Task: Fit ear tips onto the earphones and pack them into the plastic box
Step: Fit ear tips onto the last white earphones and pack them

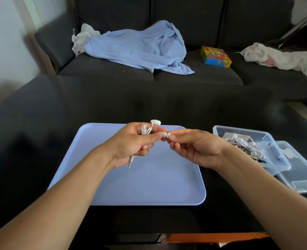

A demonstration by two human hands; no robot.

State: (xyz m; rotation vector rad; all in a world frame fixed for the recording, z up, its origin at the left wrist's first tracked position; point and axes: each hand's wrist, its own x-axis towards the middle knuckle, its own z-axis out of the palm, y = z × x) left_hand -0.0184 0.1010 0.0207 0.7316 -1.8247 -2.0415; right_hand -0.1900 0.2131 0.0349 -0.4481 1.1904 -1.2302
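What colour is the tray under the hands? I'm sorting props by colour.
The tray is a plain pale lavender-blue, with no pattern; the head view shows it clearly.

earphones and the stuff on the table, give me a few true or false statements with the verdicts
1. The left hand grips the bundled white earphones. True.
2. The audio plug lies flat on the tray. False: it hangs below the left hand, above the tray.
3. The right hand pinches the ear tip at one earbud. True.
4. The clear plastic box is empty. False: it holds a heap of earphones.
5. The plastic box stands on the tray. False: it stands on the dark table, to the right of the tray.
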